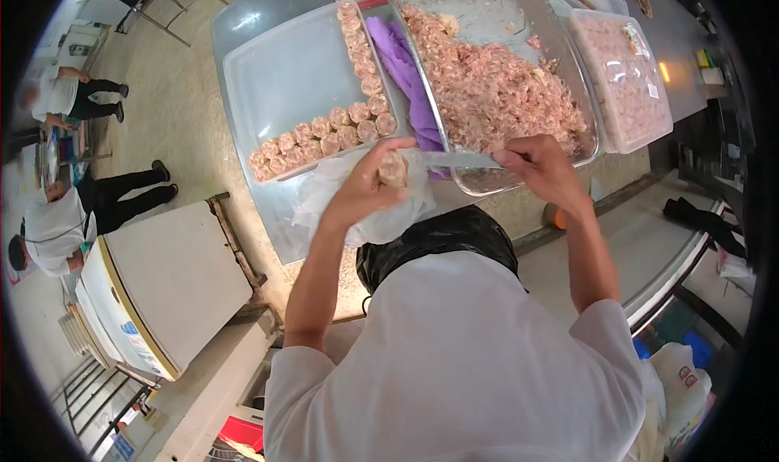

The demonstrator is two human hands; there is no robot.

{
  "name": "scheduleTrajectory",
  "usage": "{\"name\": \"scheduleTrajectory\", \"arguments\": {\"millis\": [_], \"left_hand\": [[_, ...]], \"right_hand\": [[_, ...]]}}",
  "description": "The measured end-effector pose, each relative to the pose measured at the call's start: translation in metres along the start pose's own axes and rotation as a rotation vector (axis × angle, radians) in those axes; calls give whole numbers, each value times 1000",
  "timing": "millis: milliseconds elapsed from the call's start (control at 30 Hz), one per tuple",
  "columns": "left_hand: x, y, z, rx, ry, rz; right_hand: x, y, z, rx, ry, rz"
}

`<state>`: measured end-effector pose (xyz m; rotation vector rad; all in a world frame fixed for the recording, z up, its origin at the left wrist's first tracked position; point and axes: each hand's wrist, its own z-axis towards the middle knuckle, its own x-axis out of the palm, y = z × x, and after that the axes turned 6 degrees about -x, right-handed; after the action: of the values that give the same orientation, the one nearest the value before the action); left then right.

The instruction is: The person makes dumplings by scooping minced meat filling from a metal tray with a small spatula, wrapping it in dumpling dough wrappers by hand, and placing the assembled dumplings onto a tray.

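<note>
My left hand (363, 188) is wrapped round a meat dumpling (393, 170), above thin whitish wrappers (312, 198) at the table's front edge. In my right hand (545, 170) is a flat spatula (461, 160), its blade pointing left toward the dumpling. Beyond my right hand, a metal tray (597, 129) holds a heap of minced meat (503, 89). To the left, a clear plastic tray (276, 81) carries rows of finished dumplings (321, 127) along its near and right sides. A purple cloth (406, 77) lies between the two trays.
On the right stands a lidded plastic box (621, 81) with pale pink contents. Two people (61, 219) (69, 93) stand in the room at the left, near a white chest (174, 283). A black plastic bag (438, 239) lies between me and the table.
</note>
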<state>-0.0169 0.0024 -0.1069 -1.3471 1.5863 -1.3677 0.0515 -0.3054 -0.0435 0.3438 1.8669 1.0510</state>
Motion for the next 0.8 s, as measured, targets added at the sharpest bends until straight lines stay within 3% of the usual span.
{"name": "scheduleTrajectory", "arguments": {"millis": [67,167,267,367,467,567,667,767,800], "left_hand": [[-33,-1,6,-68,40,-148],[-72,2,28,43,-171,143],[-98,-25,52,-135,-230,501],[-120,-3,80,-39,-186,679],[-123,5,85,-5,-135,688],[-119,-7,83,-187,-192,559],[-126,4,96,-108,-232,618],[-130,8,102,152,-175,891],[-127,5,103,113,-177,819]], "right_hand": [[6,-5,-11,121,-86,120],[26,-4,-23,183,-150,220],[51,-5,-29,201,-212,293],[63,-7,-36,228,-204,285],[63,4,-42,272,-233,278],[65,5,-50,315,-271,276],[66,6,-53,337,-269,295],[71,6,-54,333,-291,318],[71,6,-55,330,-289,317]]}}
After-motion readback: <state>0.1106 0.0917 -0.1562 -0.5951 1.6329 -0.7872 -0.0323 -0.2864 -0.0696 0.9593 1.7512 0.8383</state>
